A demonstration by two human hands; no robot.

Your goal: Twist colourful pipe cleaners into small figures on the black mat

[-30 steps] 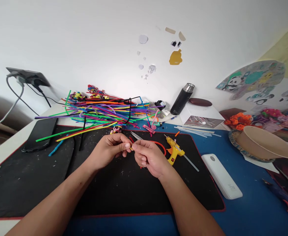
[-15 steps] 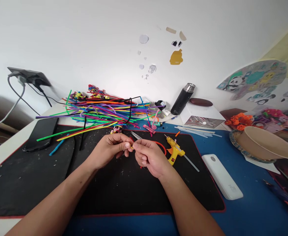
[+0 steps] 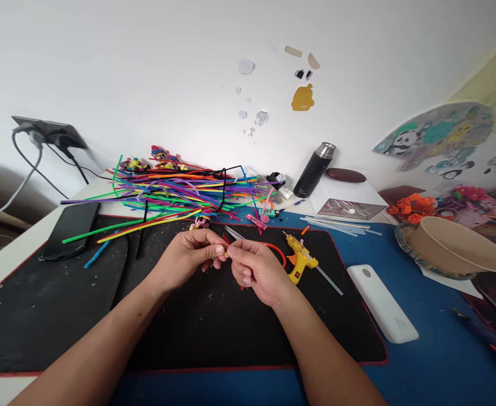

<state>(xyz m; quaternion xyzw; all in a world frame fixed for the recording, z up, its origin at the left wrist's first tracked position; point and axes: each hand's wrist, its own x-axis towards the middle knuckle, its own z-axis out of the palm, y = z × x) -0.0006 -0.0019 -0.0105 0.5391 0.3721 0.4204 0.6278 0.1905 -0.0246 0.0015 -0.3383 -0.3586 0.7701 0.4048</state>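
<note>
While the left hand (image 3: 191, 256) and the right hand (image 3: 262, 270) pinched a tiny, mostly hidden yellow piece (image 3: 226, 255) between thumbs and fingers, it sat left of the yellow plastic glue gun (image 3: 302, 260). It was probably light, soft and easily bent, best gripped gently at its ends. Both hands turned inward, fingertips nearly meeting. Silver-bladed scissors (image 3: 233, 233) lay left of the gun, multicoloured fuzzy stems (image 3: 180, 192) farther left and beyond.

Two hands (image 3: 192, 256) (image 3: 258, 270), one glue gun (image 3: 302, 259), one flask (image 3: 314, 171)

The glue gun (image 3: 300, 260) looks plastic, the desk mat (image 3: 209, 338) matt.
</note>
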